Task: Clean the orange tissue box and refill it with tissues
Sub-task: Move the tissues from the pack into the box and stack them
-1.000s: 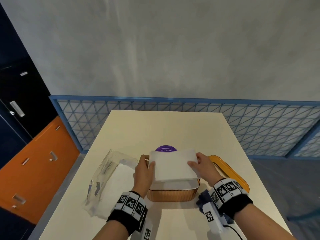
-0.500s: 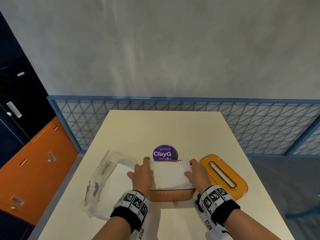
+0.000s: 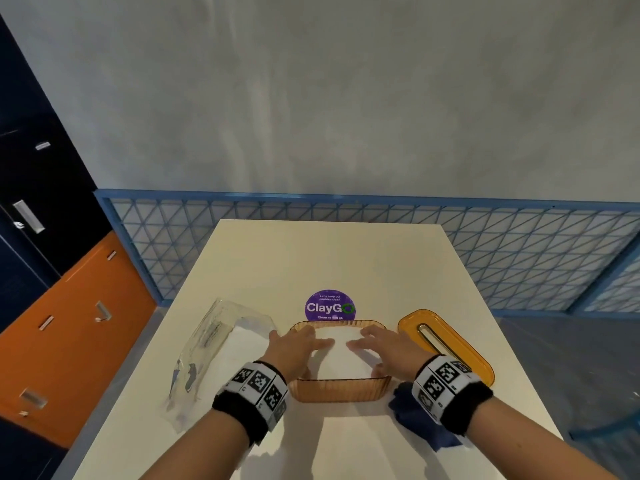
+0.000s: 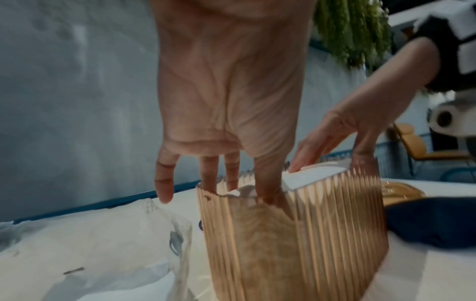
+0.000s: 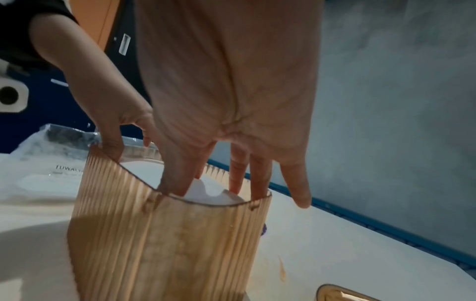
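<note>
On the table [image 3: 346,258], both hands press tissues [image 3: 341,355] inside box [image 3: 339,391].

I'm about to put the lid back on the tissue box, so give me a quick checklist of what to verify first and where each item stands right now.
1. Tissue stack sits inside the orange tissue box: ok.
2. Stack lies below the box rim all round: cannot tell; near corner in the right wrist view looks rumpled.
3. Left hand and right hand clear of the box: not ok, straight fingers press the tissues.
4. Orange lid within reach: ok, lying on the table right of the box.
5. Top tissue pulled up for the lid slot: not ok, stack lies flat.
6. Blue cloth clear of the box: ok, beside its near right corner.
</note>
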Motion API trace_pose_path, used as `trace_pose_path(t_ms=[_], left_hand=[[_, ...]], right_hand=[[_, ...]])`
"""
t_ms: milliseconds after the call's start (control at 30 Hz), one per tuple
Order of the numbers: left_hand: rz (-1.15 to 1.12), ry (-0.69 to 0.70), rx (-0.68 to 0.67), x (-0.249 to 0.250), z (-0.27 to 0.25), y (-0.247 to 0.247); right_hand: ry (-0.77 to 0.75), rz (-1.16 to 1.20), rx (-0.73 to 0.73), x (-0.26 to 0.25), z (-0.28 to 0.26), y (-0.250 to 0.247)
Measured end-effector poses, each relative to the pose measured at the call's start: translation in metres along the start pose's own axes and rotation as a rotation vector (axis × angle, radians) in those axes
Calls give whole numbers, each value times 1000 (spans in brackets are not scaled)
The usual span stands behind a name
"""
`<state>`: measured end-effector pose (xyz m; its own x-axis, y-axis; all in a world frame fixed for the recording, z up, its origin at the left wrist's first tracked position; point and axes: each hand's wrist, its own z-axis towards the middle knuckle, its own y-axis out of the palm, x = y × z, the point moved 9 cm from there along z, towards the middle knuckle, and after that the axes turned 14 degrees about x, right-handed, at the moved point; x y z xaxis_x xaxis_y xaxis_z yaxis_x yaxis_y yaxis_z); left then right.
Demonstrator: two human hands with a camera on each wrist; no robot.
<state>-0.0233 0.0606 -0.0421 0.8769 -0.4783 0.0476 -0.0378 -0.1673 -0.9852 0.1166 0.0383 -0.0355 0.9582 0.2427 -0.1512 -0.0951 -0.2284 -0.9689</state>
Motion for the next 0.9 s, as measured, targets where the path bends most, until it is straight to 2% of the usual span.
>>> trace_pose_path(t_ms=[133, 400, 567, 667, 800, 900], left_hand=[[43, 8, 5, 1, 1, 4], [147, 37, 156, 5, -4, -2], [118, -8, 240, -6, -14, -9], [-49, -37, 328, -19, -23, -20], [-400, -222, 568, -68, -47, -34], [-442, -345, 582, -101, -57, -21]], right_hand=[[-47, -70, -22, 2, 3, 8], [-49, -183, 51, 1, 6, 12], [-49, -232, 107, 2, 1, 4], [-41, -189, 150, 3, -4, -9], [21, 31, 365, 16, -11, -37], [108, 172, 434, 33, -16, -39]])
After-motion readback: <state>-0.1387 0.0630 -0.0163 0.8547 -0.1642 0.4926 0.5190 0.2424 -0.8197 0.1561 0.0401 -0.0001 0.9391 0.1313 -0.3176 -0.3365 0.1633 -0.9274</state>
